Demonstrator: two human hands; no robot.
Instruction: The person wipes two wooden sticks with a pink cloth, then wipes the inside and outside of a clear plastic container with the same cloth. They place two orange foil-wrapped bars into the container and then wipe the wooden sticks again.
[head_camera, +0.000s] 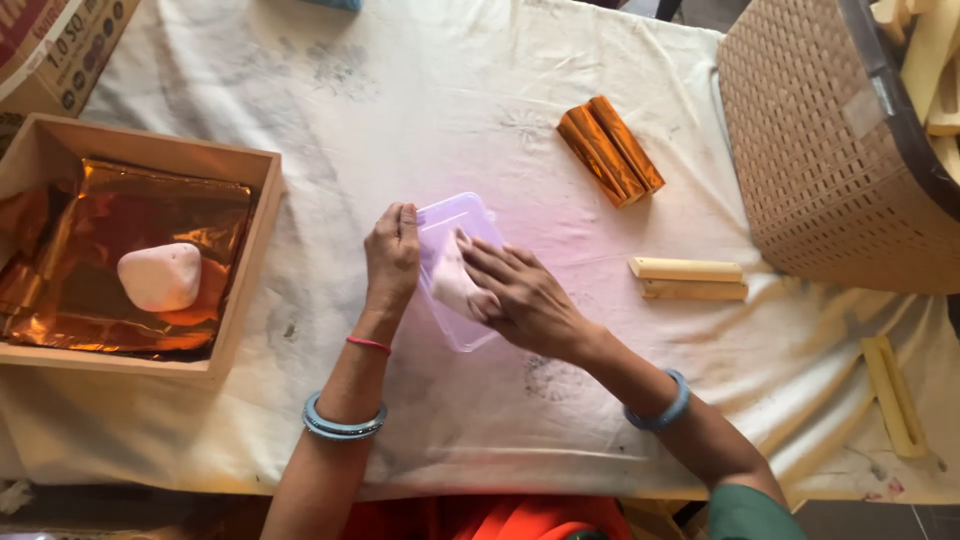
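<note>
A clear plastic container with a purple tint lies on the white cloth at the middle of the table. My left hand grips its left edge. My right hand reaches into it, fingers pressed on a pale pink lump inside. Both wrists wear blue bangles.
A wooden tray at left holds gold foil sheets and a pinkish-white stone. Two foil-wrapped bars lie beyond the container. Bare wooden sticks lie to the right, one more near the front edge. A woven basket stands at right.
</note>
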